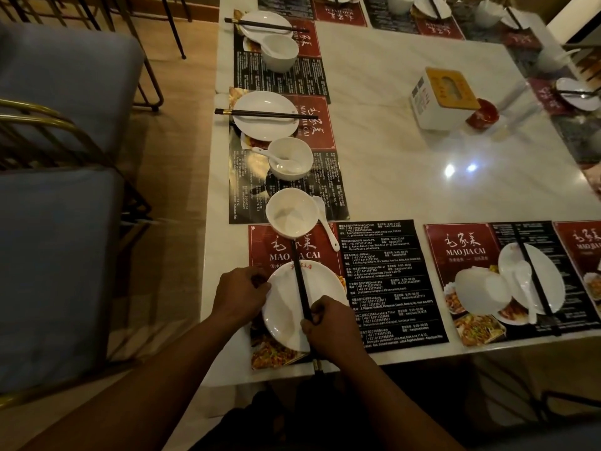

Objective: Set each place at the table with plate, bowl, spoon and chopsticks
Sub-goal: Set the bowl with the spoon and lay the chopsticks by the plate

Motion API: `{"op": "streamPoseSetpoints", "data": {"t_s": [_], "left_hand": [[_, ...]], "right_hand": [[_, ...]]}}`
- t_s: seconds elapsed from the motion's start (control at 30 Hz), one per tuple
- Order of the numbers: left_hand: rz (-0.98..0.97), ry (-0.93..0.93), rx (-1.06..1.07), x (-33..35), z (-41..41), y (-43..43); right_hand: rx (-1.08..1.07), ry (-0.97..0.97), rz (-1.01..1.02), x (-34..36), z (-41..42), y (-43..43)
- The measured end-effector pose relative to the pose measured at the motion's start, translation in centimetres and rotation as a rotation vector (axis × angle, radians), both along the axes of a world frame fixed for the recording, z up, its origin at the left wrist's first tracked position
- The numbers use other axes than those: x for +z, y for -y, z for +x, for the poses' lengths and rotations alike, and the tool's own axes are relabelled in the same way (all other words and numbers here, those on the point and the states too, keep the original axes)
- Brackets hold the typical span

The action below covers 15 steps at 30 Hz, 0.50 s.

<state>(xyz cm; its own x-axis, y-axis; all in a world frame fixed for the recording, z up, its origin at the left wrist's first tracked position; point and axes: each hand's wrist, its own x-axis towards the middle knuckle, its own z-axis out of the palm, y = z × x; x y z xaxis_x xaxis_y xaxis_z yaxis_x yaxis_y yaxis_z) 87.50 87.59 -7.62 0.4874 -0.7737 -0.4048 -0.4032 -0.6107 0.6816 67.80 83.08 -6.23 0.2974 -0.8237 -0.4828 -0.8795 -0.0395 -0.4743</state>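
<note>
A white plate point(286, 307) lies on the red and black placemat point(383, 288) at the near table edge. My left hand point(240, 294) grips the plate's left rim. My right hand point(328, 323) pinches a pair of black chopsticks point(300, 281) that lie lengthwise across the plate, their tips pointing at a white bowl point(291, 211). That empty bowl stands just beyond the plate. A white spoon point(325, 222) lies on the table beside the bowl's right side.
Along the left edge are two set places, each with plate point(263, 125), chopsticks and bowl point(289, 157). To the right another place holds an overturned bowl point(479, 288), spoon and chopsticks on a plate. A white box point(439, 99) and red dish point(484, 113) stand mid-table. Blue chairs point(55, 255) stand left.
</note>
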Motion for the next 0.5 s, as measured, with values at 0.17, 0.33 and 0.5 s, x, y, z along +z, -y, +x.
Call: {"op": "streamPoseSetpoints", "data": {"t_s": [0.17, 0.33, 0.5], "left_hand": [[-0.005, 0.008, 0.018, -0.06, 0.02, -0.04], [0.001, 0.013, 0.022, -0.13, 0.03, -0.06], [0.002, 0.007, 0.02, -0.13, -0.03, -0.1]], "right_hand": [[-0.009, -0.005, -0.009, -0.17, -0.2, 0.01], [-0.009, 0.001, -0.002, -0.31, 0.22, 0.25], [-0.014, 0.012, 0.003, -0.39, 0.26, 0.28]]}}
